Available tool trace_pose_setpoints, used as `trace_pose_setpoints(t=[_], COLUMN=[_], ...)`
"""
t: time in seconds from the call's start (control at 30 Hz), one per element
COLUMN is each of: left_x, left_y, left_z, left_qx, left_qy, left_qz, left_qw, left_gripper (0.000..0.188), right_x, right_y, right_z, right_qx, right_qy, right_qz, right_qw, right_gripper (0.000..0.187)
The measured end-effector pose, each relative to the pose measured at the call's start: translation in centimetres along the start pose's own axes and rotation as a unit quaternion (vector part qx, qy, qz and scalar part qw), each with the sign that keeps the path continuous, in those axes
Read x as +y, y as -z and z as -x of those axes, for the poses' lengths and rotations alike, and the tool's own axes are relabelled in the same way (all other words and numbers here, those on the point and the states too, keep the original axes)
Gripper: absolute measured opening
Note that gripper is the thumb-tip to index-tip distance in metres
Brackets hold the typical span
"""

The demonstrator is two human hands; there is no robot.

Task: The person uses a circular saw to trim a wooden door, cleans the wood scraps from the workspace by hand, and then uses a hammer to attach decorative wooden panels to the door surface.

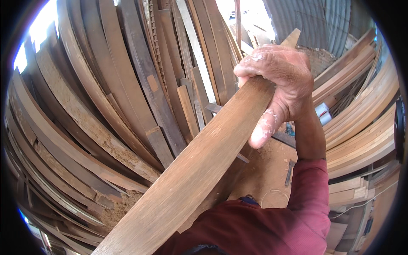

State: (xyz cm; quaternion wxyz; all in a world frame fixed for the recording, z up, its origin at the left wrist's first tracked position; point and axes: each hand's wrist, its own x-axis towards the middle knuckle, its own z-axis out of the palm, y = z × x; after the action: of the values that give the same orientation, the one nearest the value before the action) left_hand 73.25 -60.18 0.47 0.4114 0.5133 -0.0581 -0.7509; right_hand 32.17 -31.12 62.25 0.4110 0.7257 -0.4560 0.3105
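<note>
A long, flat wooden plank (182, 170) slants across the head view, from the lower left edge up to the upper right. My right hand (280, 80) is closed around its upper end, fingers over the top and thumb along the lower edge. White, flaky residue marks the fingers and thumb. A maroon sleeve (309, 182) covers my upper right arm. The plank's lower end runs out of the picture. My left hand does not show.
Several tall boards (127, 80) lean close together on the left. Stacked timber (361, 140) stands at the right, below corrugated metal sheeting (310, 21). On the dusty brown floor (259, 178) lies a dark tool (290, 172). A white cylindrical object (324, 113) sits beyond my forearm.
</note>
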Motion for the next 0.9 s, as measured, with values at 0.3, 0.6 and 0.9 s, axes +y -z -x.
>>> trace_pose_setpoints(t=[0.3,0.6,0.9], left_x=[-0.4,-0.3,-1.3], left_y=[-1.7,1.9,3.9], left_z=[1.2,5.0,7.9], left_qx=[-0.013,0.012,0.037], left_qy=[-0.014,-0.025,-0.041], left_qz=[-0.011,0.015,0.042], left_qw=[1.0,1.0,0.998], left_gripper=[0.065,0.068,0.07], right_x=[-0.2,-0.6,1.7], right_y=[3.5,4.2,5.2], right_z=[2.0,2.3,0.3], right_qx=[0.036,0.066,-0.02], right_qy=[0.02,-0.046,0.018], right_qz=[-0.002,-0.046,-0.036], right_qw=[0.999,0.996,0.999], right_gripper=[0.098,0.081,0.103])
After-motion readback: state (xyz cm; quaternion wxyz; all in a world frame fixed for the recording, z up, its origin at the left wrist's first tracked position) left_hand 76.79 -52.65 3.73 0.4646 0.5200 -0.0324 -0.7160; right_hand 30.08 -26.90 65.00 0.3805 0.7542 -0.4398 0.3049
